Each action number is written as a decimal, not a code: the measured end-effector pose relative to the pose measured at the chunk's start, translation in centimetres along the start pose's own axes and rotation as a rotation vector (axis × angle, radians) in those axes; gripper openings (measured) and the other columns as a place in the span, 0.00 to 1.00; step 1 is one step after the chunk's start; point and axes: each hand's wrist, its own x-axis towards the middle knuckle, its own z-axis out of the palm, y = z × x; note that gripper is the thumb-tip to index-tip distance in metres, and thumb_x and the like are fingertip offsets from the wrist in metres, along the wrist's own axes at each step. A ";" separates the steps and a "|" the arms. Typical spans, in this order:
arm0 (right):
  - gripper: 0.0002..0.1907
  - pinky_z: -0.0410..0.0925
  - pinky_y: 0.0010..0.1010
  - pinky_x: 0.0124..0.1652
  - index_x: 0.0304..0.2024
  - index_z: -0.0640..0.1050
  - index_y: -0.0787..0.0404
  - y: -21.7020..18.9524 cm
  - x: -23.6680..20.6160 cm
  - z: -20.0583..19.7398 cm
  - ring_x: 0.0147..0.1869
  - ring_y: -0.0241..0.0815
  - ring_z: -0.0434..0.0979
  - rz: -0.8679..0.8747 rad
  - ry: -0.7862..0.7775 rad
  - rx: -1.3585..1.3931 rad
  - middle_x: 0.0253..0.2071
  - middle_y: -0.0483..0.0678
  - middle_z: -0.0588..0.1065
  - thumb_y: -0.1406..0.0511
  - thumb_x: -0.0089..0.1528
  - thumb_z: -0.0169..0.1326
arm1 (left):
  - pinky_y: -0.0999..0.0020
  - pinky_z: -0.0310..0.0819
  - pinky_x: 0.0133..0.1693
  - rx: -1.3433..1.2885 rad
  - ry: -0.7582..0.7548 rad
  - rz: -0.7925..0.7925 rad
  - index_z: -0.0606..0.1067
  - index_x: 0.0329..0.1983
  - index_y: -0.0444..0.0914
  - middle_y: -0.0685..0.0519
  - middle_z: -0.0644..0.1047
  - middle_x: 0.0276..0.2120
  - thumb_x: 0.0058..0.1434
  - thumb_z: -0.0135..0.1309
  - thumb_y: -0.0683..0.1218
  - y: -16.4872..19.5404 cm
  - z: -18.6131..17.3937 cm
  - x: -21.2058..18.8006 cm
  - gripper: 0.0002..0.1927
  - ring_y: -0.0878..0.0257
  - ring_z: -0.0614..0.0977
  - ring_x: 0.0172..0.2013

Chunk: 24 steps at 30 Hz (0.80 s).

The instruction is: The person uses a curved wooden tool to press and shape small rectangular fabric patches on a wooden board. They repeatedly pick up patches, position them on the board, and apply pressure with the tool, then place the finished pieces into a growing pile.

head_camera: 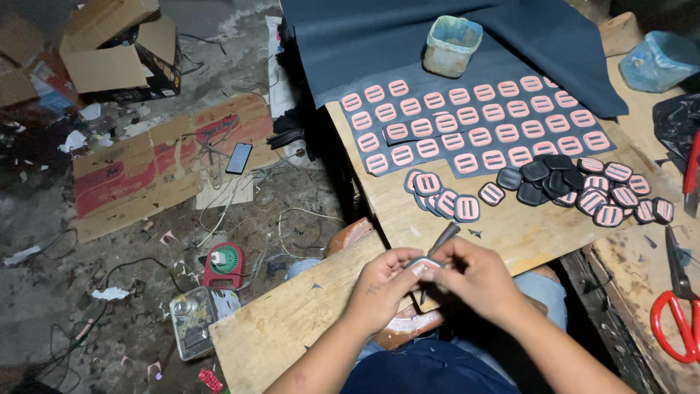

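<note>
While the left hand [380,286] pinches a small dark oval piece [424,263] at the near edge of the wooden table [510,226], the right hand [474,277] closes around it with a dark tool [442,240], apparently steadying it, beside loose finished pieces [440,195].

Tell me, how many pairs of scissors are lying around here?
1 in plain view: the red-handled scissors on the wooden bench at the far right, partly cut off by the picture's edge. Others may lie outside the picture.
</note>
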 end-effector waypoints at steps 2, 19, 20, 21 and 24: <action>0.21 0.72 0.30 0.35 0.39 0.79 0.62 -0.3 -0.9 0.3 0.32 0.42 0.79 -0.149 0.023 -0.174 0.28 0.48 0.79 0.60 0.48 0.69 | 0.71 0.77 0.43 0.010 0.054 0.017 0.76 0.51 0.29 0.51 0.82 0.40 0.70 0.51 0.42 -0.8 -0.6 0.7 0.12 0.67 0.82 0.39; 0.30 0.72 0.33 0.45 0.50 0.75 0.55 -2.0 -6.8 -7.6 0.48 0.45 0.79 -0.093 0.122 -0.578 0.46 0.46 0.74 0.60 0.47 0.70 | 0.77 0.73 0.38 0.047 0.494 0.053 0.73 0.52 0.34 0.54 0.81 0.38 0.64 0.55 0.41 0.5 -7.2 7.4 0.14 0.71 0.81 0.36; 0.29 0.72 0.32 0.45 0.49 0.76 0.55 -2.4 -6.4 -7.1 0.46 0.43 0.79 -0.083 0.178 -0.521 0.44 0.45 0.75 0.59 0.47 0.71 | 0.77 0.74 0.39 0.059 0.477 0.094 0.74 0.50 0.32 0.53 0.82 0.37 0.63 0.55 0.41 0.5 -7.3 7.6 0.12 0.70 0.81 0.36; 0.29 0.71 0.32 0.46 0.48 0.75 0.57 -2.8 -5.6 -6.5 0.47 0.44 0.79 -0.186 0.193 -0.440 0.44 0.46 0.76 0.59 0.47 0.70 | 0.77 0.74 0.39 0.070 0.459 0.137 0.75 0.48 0.31 0.52 0.82 0.36 0.63 0.56 0.40 0.4 -7.4 7.9 0.11 0.69 0.81 0.35; 0.28 0.70 0.33 0.48 0.47 0.75 0.60 -3.3 -1.9 -4.0 0.48 0.46 0.80 -0.437 0.164 -0.248 0.45 0.48 0.77 0.61 0.46 0.69 | 0.74 0.70 0.35 0.066 0.430 0.114 0.76 0.43 0.30 0.51 0.80 0.33 0.63 0.57 0.40 0.4 -7.8 8.5 0.08 0.68 0.78 0.32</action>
